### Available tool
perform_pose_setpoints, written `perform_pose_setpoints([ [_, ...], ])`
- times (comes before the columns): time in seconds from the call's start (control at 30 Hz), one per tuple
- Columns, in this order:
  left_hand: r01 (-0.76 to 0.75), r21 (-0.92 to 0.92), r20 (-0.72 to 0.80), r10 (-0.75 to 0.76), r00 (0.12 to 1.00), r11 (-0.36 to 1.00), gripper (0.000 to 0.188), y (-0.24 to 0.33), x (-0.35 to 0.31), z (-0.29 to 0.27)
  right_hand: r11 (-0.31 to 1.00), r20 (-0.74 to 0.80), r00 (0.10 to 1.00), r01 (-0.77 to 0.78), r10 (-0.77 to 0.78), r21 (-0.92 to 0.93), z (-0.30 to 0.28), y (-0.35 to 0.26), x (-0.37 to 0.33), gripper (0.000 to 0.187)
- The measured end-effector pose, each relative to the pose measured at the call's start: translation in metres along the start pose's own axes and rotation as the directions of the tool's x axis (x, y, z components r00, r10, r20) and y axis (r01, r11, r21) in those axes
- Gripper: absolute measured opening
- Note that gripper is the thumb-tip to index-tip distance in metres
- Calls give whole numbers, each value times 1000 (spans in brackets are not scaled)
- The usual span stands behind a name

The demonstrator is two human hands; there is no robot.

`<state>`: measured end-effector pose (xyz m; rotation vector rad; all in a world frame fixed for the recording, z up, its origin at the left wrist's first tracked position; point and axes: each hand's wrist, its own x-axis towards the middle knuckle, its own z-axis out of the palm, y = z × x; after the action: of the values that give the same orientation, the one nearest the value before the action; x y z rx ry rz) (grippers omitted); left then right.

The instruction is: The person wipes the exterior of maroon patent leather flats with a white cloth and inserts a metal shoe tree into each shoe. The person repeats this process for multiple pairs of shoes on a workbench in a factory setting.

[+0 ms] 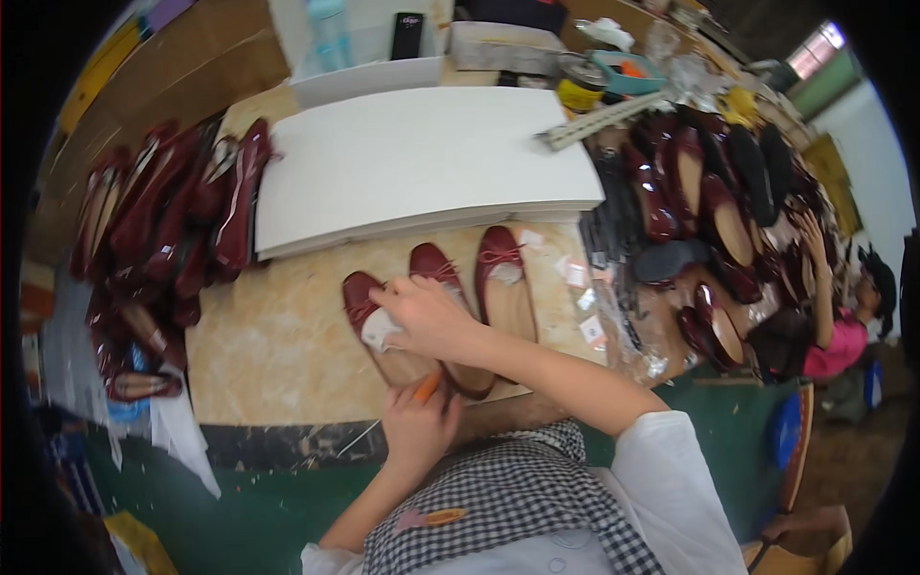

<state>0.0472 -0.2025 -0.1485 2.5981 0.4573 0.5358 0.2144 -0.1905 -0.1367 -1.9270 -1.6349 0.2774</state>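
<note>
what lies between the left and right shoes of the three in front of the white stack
In the head view, the middle shoe lies between the left shoe and the right shoe, partly covered by the right hand.

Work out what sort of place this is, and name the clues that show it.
Probably a shoe workshop or factory. A heap of dark red shoes lies on the right, another pile on the left, and the person's right hand is on one of three flats between.

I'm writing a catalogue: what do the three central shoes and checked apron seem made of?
Three central shoes: perhaps leather or imitation, satiny; their smooth red surface shows soft highlights. Checked apron: probably woven cloth, matte, from its soft folds.
</note>
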Motion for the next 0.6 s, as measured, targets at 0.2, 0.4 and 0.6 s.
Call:
perform_pose_setpoints([
  [0.2,-25,6,89,24,996,1000,22,7,10,-9,986,-106,992,-89,74,-141,29,22,16,51],
  [0.4,533,-195,5,-543,840,823,42,-37,11,-44,596,-407,640,-764,652,-247,-126,121,-122,15],
  [0.6,607,-456,191,-595,781,651,51,-58,22,-21,344,-504,461,-886,730,-312,-135,188,-192,30],
])
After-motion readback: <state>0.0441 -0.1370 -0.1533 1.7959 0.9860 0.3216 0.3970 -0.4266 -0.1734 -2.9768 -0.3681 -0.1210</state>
